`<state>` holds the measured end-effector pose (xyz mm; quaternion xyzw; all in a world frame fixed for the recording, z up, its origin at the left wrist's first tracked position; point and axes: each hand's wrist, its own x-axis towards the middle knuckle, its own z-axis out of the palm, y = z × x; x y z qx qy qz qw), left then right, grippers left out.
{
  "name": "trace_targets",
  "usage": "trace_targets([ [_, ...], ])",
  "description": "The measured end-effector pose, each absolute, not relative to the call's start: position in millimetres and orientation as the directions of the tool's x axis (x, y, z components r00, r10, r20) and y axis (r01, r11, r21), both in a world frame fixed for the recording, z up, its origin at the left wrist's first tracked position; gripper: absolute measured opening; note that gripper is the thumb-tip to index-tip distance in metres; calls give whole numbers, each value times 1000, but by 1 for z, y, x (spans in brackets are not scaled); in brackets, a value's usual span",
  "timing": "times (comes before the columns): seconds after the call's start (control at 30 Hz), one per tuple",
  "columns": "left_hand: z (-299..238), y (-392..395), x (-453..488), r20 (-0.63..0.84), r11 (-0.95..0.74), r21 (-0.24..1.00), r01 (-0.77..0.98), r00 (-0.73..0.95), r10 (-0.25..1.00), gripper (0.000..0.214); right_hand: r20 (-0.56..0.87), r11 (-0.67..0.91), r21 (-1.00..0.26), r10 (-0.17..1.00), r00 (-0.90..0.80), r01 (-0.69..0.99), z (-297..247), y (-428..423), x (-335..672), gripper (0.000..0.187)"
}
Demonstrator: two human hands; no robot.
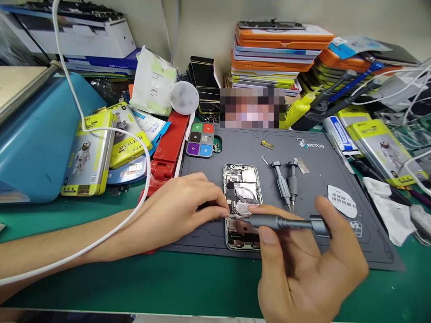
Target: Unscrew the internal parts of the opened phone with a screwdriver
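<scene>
An opened phone [243, 188] lies back-off on a grey repair mat [323, 188], its boards and metal shields exposed. My right hand [303, 269] is closed round a grey precision screwdriver [286, 223], held nearly level with its tip at the phone's middle. My left hand [182, 206] rests on the mat beside the phone's left edge. Its fingertips are pinched together at the spot where the driver's tip sits. Whatever they pinch is too small to name.
Two more grey screwdrivers [286, 184] and small metal parts [267, 144] lie on the mat right of the phone. A coloured screw tray [200, 139] sits at the mat's top left. A white cable [101, 130] crosses my left forearm. Boxes and packages crowd the back and both sides.
</scene>
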<state>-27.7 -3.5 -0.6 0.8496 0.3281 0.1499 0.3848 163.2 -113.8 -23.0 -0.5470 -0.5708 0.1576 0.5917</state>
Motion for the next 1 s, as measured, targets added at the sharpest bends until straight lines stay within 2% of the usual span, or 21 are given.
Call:
trace_targets([
  [0.4,-1,-2,-29,50,-551,751,365,799,599,11,514,357,-810,814,271,466,-22,-115,163,75],
  [0.53,1,-3,-28,18,-574,707,413,801,599,13,583,351,-723,772,253,594,-18,-115,167,77],
  [0.7,5,-6,-27,4,-509,734,449,748,664,14,625,400,-648,766,152,648,-19,-118,166,65],
  [1.0,6,-6,-28,-27,-475,750,459,740,672,17,558,339,-707,807,195,621,-28,-123,165,42],
])
